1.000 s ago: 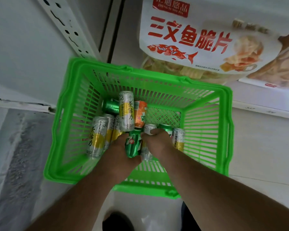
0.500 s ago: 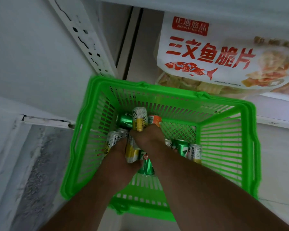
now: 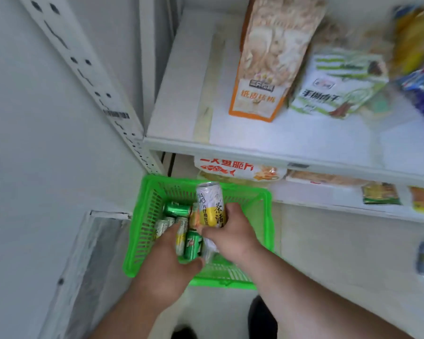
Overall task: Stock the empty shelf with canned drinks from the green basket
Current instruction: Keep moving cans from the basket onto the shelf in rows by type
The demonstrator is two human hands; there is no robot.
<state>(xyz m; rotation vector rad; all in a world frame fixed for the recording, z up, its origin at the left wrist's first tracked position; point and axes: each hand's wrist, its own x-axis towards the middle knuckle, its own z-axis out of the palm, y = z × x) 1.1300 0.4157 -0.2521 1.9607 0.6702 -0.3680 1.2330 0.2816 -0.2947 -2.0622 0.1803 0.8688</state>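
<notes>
The green basket [image 3: 142,228] stands on the floor below the shelves with several cans lying in it. My right hand [image 3: 233,237] grips a tall white and yellow can [image 3: 211,206], raised above the basket with its top pointing away from me; a second pale can shows under the same hand. My left hand [image 3: 168,263] grips a green 7-Up can [image 3: 193,245] and a yellow and white can [image 3: 181,237] beside it. Another green can [image 3: 177,209] lies further back in the basket.
A white shelf [image 3: 181,99] above the basket carries an orange snack bag [image 3: 262,77], a green and white bag [image 3: 335,86] and more packets to the right. A lower shelf holds a fish-crisp bag [image 3: 238,168]. A perforated upright [image 3: 88,69] runs down the left.
The view has tilted up and now shows the shelf above. My right hand has lifted the white and yellow can out of the pile. My left hand has closed round the green can.
</notes>
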